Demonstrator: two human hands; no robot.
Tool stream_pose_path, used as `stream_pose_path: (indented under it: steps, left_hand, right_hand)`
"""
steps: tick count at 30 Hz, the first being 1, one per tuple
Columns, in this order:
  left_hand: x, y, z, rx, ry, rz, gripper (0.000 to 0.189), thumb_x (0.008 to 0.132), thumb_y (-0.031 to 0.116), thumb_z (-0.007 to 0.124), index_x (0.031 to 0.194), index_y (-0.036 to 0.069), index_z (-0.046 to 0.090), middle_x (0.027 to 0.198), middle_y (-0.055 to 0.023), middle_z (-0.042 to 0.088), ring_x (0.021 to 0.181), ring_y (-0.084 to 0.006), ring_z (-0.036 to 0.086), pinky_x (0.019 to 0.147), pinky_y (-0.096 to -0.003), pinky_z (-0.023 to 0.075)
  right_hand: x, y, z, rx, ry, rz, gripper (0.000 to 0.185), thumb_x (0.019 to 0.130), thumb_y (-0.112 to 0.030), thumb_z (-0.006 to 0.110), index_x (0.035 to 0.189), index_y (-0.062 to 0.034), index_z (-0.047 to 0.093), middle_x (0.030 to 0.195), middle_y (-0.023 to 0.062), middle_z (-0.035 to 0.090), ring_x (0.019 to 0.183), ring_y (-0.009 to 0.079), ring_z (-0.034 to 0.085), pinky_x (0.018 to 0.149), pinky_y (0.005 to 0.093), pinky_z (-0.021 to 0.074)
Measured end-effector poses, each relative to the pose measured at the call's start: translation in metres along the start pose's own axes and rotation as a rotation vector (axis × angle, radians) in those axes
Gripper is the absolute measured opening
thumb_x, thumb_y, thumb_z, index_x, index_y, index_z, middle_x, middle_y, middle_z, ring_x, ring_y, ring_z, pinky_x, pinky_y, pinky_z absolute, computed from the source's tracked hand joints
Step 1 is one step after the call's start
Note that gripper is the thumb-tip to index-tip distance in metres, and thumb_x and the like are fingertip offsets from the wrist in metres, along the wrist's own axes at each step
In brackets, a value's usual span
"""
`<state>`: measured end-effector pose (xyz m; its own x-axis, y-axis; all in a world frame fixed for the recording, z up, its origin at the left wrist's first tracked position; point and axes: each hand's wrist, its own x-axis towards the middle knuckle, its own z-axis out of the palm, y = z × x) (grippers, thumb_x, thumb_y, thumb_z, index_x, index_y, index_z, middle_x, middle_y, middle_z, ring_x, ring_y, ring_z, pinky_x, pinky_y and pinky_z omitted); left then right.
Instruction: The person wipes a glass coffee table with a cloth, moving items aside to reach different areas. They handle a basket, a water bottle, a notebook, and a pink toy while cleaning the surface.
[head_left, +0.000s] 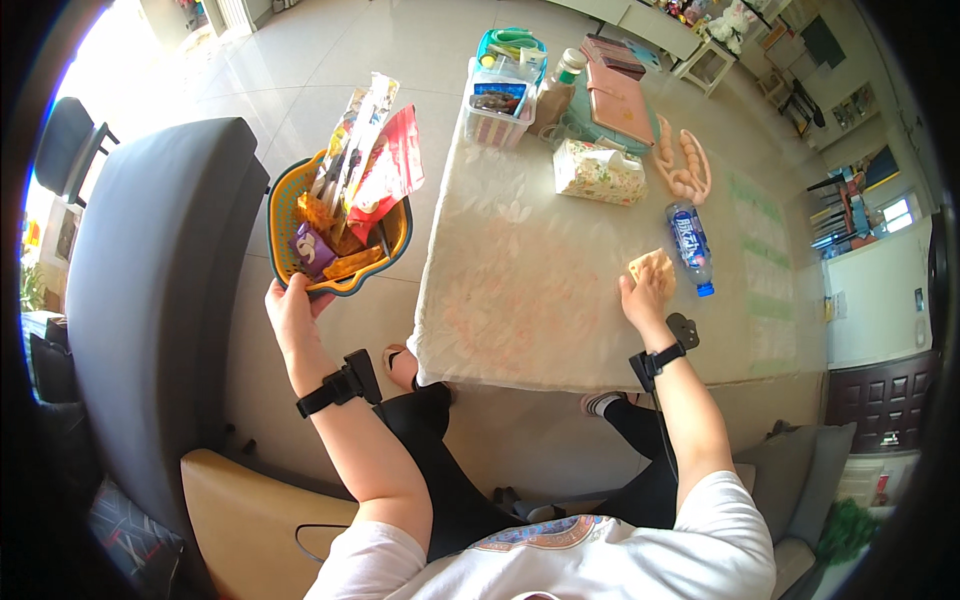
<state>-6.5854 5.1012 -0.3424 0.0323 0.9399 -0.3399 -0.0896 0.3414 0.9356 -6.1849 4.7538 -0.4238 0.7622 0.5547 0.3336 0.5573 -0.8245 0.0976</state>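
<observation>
My left hand grips the near rim of a yellow and dark-teal plastic basket, held off the table's left side above the floor. Inside the basket are several snack packets, among them a red pouch, a purple packet and tall patterned wrappers. Over on the table, my right hand rests on a folded yellowish cloth, its fingers spread across the top. Just right of that hand lies a plastic drink bottle with a blue label and blue cap. Both wrists wear black straps with small devices.
The table has a pale cover. Toward its far side stand a floral tissue box, a clear plastic bin, a brown-filled bottle, a pink notebook and a peach beaded loop. A grey sofa section is at left.
</observation>
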Motion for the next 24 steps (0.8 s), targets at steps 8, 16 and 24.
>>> stream_pose_path:
  steps: [8, 16, 24]
  left_hand:
    - [-0.006, 0.005, -0.003, -0.019, -0.089, -0.006, 0.017, 0.085, 0.001, 0.048, 0.097, -0.004, 0.057, 0.089, -0.0117, 0.066, 0.067, -0.0181, 0.068, 0.053, -0.0256, 0.0592]
    - [-0.004, 0.006, -0.002, -0.013, -0.075, 0.000, 0.017, 0.086, 0.002, 0.048, 0.096, -0.003, 0.059, 0.086, -0.0117, 0.067, 0.065, -0.0177, 0.068, 0.052, -0.0271, 0.0597]
    - [-0.007, 0.003, 0.003, -0.016, -0.067, 0.000, 0.016, 0.085, 0.002, 0.048, 0.096, -0.002, 0.059, 0.086, -0.0108, 0.067, 0.064, -0.0164, 0.067, 0.051, -0.0256, 0.0587]
  right_hand:
    - [-0.013, -0.121, -0.047, 0.636, -0.348, -0.271, 0.033, 0.086, -0.006, 0.058, 0.118, -0.0118, 0.060, 0.128, 0.0147, 0.058, 0.117, 0.0334, 0.056, 0.095, 0.0419, 0.0470]
    - [0.121, -0.213, 0.012, 0.572, -0.151, -0.546, 0.041, 0.091, -0.006, 0.045, 0.127, -0.0166, 0.060, 0.138, 0.0151, 0.051, 0.128, 0.0348, 0.048, 0.107, 0.0417, 0.0384]
    - [0.100, -0.271, -0.011, 0.621, -0.212, -0.696, 0.033, 0.092, -0.013, 0.047, 0.121, -0.0148, 0.062, 0.126, 0.0128, 0.059, 0.122, 0.0327, 0.053, 0.100, 0.0390, 0.0439]
